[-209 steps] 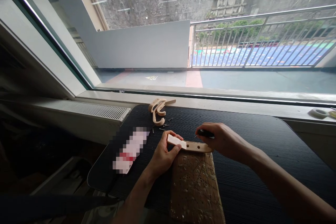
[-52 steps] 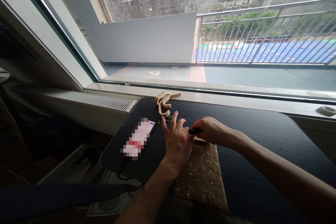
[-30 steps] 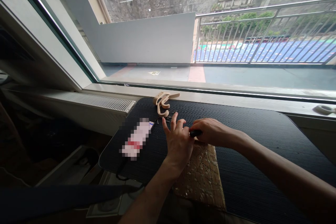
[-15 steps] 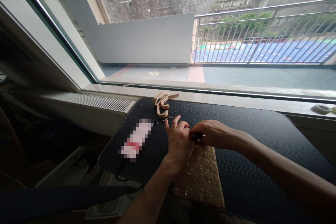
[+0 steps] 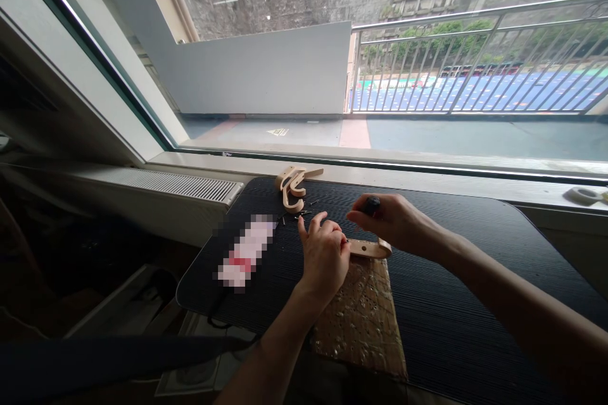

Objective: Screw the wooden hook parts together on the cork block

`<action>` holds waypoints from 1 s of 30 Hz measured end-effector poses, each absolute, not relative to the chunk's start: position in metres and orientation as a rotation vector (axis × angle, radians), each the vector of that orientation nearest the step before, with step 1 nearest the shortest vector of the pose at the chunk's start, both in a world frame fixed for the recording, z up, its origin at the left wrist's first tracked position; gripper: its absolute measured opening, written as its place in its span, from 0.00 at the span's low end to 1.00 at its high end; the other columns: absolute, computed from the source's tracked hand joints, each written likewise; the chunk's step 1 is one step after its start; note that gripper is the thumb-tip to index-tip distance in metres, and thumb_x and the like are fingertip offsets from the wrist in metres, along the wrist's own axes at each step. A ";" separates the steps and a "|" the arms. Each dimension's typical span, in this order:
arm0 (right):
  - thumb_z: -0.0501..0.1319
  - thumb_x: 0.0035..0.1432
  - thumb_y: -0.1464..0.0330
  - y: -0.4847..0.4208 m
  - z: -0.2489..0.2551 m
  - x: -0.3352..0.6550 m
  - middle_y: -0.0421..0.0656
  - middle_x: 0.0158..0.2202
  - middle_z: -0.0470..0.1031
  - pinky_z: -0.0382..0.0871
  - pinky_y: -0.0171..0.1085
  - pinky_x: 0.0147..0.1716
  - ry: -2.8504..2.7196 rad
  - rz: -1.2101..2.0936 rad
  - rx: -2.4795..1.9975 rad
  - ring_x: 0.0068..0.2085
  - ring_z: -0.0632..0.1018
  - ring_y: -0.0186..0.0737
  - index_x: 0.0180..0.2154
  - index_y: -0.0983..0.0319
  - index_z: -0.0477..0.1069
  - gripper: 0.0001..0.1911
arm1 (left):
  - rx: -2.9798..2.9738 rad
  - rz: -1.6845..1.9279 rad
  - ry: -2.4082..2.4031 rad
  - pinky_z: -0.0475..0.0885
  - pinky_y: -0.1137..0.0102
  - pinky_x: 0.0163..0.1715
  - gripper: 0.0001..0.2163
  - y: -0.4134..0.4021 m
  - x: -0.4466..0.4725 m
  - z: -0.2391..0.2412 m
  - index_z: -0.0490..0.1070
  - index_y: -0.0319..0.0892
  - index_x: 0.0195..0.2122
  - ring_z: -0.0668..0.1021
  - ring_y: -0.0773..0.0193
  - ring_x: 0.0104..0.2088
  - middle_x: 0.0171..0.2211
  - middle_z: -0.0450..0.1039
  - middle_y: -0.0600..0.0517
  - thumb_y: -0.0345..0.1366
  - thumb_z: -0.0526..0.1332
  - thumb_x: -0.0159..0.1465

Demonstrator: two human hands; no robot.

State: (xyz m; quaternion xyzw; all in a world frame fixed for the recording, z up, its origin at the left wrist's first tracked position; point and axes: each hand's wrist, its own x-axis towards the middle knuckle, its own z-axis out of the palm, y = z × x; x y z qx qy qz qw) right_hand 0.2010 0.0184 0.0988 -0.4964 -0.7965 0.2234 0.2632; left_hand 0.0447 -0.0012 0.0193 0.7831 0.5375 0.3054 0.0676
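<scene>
A pale wooden hook (image 5: pixel 365 249) with a dark hole in it lies across the far end of a battered brown board (image 5: pixel 361 323). Thumb and forefinger of my left hand (image 5: pixel 325 253) pinch the hook's left end, with the other fingers raised. My right hand (image 5: pixel 387 218) is raised just above the hook's curled right end. Its fingers are closed round a black-handled tool (image 5: pixel 372 205), whose working end is hidden. Beyond my left hand, small dark screws (image 5: pixel 306 212) lie scattered near more pale wooden hooks (image 5: pixel 293 186).
The black table (image 5: pixel 475 253) stands against the window sill (image 5: pixel 403 182). A pixelated pink-and-white object (image 5: pixel 247 253) lies on its left side. A roll of tape (image 5: pixel 580 195) rests on the sill at right. Left of the table is a white grille (image 5: pixel 190 185).
My right hand has lifted up and to the right with the black-handled tool, uncovering the wooden hook. My left hand has stayed nearly still.
</scene>
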 end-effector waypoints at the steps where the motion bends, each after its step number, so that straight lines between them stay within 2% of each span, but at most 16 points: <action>1: 0.55 0.58 0.55 0.018 0.096 0.199 0.38 0.23 0.71 0.58 0.32 0.23 -2.161 0.624 -1.337 0.24 0.68 0.31 0.31 0.62 0.72 0.18 | 2.360 0.918 1.622 0.41 0.45 0.60 0.05 -0.001 0.045 0.019 0.70 0.43 0.25 0.65 0.53 0.57 0.36 0.74 0.54 0.29 0.63 0.57; 8: 0.55 0.57 0.55 0.021 0.088 0.190 0.37 0.22 0.70 0.57 0.32 0.23 -2.162 0.708 -1.345 0.24 0.66 0.31 0.32 0.62 0.73 0.18 | 2.374 0.902 1.631 0.43 0.45 0.61 0.05 -0.002 0.044 0.020 0.70 0.43 0.25 0.65 0.54 0.56 0.36 0.74 0.53 0.30 0.62 0.57; 22: 0.55 0.57 0.58 0.020 0.093 0.187 0.34 0.18 0.64 0.55 0.31 0.22 -2.195 0.657 -1.382 0.22 0.61 0.29 0.28 0.62 0.71 0.15 | 2.382 0.898 1.624 0.42 0.44 0.60 0.04 -0.002 0.044 0.019 0.70 0.42 0.26 0.65 0.53 0.56 0.38 0.74 0.53 0.30 0.62 0.58; 30: 0.56 0.55 0.58 0.026 0.091 0.189 0.35 0.20 0.67 0.56 0.31 0.22 -2.201 0.664 -1.399 0.23 0.64 0.30 0.29 0.61 0.72 0.14 | 2.367 0.888 1.616 0.41 0.44 0.60 0.04 -0.002 0.043 0.019 0.70 0.43 0.26 0.66 0.53 0.56 0.35 0.74 0.53 0.30 0.62 0.58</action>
